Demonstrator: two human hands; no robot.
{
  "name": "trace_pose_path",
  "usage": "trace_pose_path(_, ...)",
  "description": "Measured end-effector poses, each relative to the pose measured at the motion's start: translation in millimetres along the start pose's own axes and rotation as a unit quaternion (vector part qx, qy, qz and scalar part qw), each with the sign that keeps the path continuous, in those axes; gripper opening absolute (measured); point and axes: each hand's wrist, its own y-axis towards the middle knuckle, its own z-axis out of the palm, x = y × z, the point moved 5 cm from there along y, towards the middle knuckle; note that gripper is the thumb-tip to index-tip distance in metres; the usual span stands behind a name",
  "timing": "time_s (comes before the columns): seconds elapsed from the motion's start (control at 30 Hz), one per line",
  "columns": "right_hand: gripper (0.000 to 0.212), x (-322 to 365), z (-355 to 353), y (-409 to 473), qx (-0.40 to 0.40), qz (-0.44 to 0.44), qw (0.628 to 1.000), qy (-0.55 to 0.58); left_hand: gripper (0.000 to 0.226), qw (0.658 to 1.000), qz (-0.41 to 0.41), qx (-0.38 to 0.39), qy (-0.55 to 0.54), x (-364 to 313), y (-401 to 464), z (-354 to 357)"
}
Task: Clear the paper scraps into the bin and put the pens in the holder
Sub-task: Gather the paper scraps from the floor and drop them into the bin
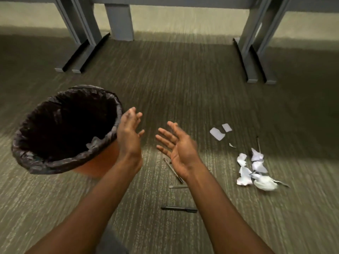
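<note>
An orange bin [99, 162] lined with a black bag stands on the carpet at the left. My left hand [129, 133] hovers beside its right rim, fingers spread, holding nothing. My right hand [177, 149] is open, palm turned inward, a little to the right of the left. Under it lies a thin pen [173, 170], with a clear pen [178, 186] and a black pen [179, 209] nearer me. A heap of crumpled white paper scraps [255, 171] lies at the right, with flat scraps [219, 132] beyond it. Another pen [258, 143] lies behind the heap. No holder is in view.
Grey metal desk legs with long floor feet stand at the back left [80, 57] and back right [255, 66]. A grey post [120, 21] rises between them. Striped carpet covers the floor all around.
</note>
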Motion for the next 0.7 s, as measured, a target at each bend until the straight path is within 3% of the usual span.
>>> trace_pose_path(0.23, 0.045, 8, -123, -10, -0.130, -0.038, 0.990, -0.039, 0.032, 0.984, -0.034, 0.119, 0.127, 88, -39, 72)
trace_pose_path(0.43, 0.019, 12, -220, -20, -0.262, -0.077, 0.958, -0.085, 0.033, 0.939, -0.039, 0.232, 0.251, 181, -77, 139)
trace_pose_path(0.5, 0.016, 16, -255, -24, -0.331, -0.100, 0.925, -0.157, 0.041, 0.903, -0.002, 0.278, 0.327, 211, -90, 161)
trace_pose_path(0.6, 0.021, 27, -303, -43, -0.455, -0.098, 0.828, -0.312, 0.052, 0.824, 0.081, 0.363, 0.427, 247, -110, 196)
trace_pose_path(0.7, 0.029, 36, -339, -56, -0.500, -0.105, 0.749, -0.421, 0.061, 0.740, 0.143, 0.429, 0.497, 280, -121, 220)
